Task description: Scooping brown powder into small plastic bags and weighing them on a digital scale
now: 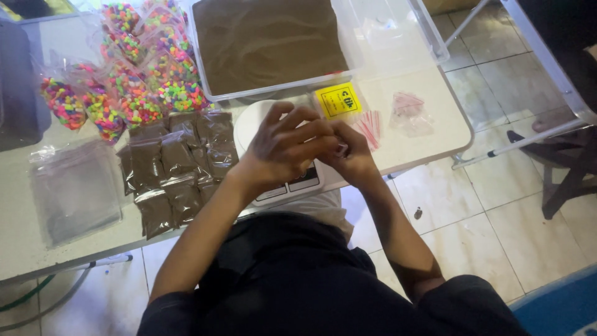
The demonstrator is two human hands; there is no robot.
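Both hands, left hand [283,146] and right hand [351,155], pinching a tiny thing [341,149], too small to tell, above the white scale [255,118] near the surface's front edge. Best held low, fingers tight, over the scale.

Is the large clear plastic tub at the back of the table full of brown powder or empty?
Filled, not empty: the large clear plastic tub holds a wide layer of brown powder covering its floor. How deep it goes cannot be told.
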